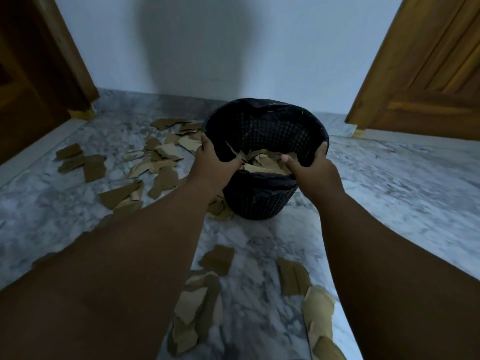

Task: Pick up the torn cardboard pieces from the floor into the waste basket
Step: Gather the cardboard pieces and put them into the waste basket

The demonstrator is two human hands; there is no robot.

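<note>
A wooden left door [39, 74] stands at the edge. Many torn cardboard pieces [161, 157] litter the grey marble floor [389, 190]. The left hand [210, 162] and right hand [315, 170], apart, each grip the near rim of the black waste basket [259, 203], which stands on the floor partly filled. More scraps lie nearer, so the job looks under half done. A right door [428, 74] and pale wall [233, 48] close the room.

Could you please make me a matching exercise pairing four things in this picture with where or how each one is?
1. waste basket
2. left hand
3. right hand
4. torn cardboard pieces

A. scattered on the floor
B. grips the basket's right rim
C. black mesh, lined with a bag
D. grips the basket's left rim

Pairs: 1-C, 2-D, 3-B, 4-A
</note>
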